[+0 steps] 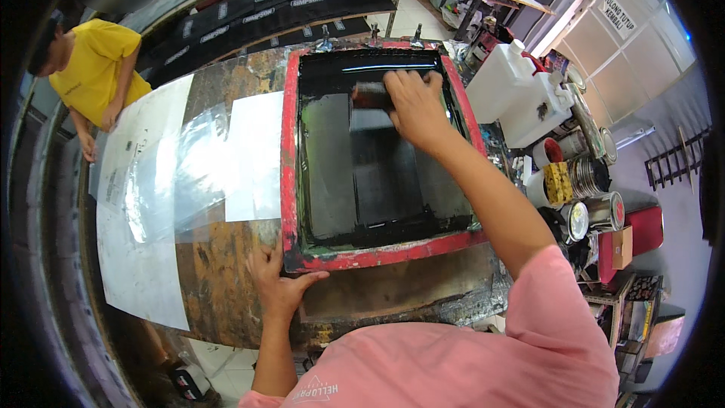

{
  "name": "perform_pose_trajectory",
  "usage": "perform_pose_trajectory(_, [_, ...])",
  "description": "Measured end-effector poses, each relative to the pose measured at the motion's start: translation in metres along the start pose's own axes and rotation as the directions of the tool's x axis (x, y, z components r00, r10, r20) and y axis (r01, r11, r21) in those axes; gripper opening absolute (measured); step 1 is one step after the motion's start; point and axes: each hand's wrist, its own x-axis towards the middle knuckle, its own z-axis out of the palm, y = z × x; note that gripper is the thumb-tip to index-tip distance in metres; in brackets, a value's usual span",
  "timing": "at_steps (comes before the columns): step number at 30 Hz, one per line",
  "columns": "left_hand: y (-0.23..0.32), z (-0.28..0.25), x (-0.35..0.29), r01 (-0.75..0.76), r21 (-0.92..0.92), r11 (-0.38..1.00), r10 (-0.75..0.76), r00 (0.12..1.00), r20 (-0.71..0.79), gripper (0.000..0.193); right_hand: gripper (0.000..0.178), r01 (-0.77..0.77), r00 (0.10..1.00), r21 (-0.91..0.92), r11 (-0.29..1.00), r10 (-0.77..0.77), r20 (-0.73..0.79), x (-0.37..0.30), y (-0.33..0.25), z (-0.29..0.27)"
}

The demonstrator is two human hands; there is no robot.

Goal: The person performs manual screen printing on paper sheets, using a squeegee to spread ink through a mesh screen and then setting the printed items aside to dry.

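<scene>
A red-edged screen printing frame (377, 258) lies on the worktable, with black ink spread over its mesh. My right hand (415, 102) reaches across the frame and grips a squeegee (370, 96) near the mesh's far part. A darker inked band runs down the mesh from the squeegee toward me. At the frame's near left corner, my left hand (276, 281) holds on, thumb along the front edge and fingers by the left side. Hinge clamps (325, 39) sit along the frame's far edge.
White paper (255, 155) and a clear plastic sheet (177, 181) lie left of the frame. White jugs (498, 83), a yellow sponge (557, 183) and several cans (604, 211) crowd the right. A person in yellow (98, 68) stands far left; black printed sheets (264, 19) lie behind.
</scene>
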Motion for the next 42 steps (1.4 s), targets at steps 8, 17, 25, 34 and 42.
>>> perform_pose_trajectory(8, [-0.011,0.008,-0.003,-0.024,0.055,0.998,0.018,0.994,0.111,0.106,0.026,-0.003,1.000,-0.140,0.990,0.001,-0.015,0.070,0.043,0.106])
perform_pose_trajectory(17, [-0.010,0.007,-0.005,0.027,0.043,0.999,-0.032,0.990,0.136,0.094,0.017,0.046,0.999,-0.138,0.989,-0.044,0.018,0.000,-0.009,0.055])
perform_pose_trajectory(25, [0.000,0.004,-0.003,0.020,0.042,0.999,-0.023,0.996,0.082,0.084,0.015,0.023,0.964,0.018,1.000,-0.027,0.263,-0.132,-0.093,-0.049])
perform_pose_trajectory(34, [-0.005,0.002,-0.006,0.096,-0.313,0.945,-0.114,0.993,-0.040,0.083,0.040,-0.038,0.989,0.146,0.989,0.016,0.148,-0.136,-0.107,-0.112])
perform_pose_trajectory(42, [0.093,-0.029,0.081,-0.270,-0.754,0.599,-0.151,0.887,-0.437,0.093,0.041,-0.015,0.990,0.061,0.998,0.024,-0.141,-0.052,-0.076,-0.198])
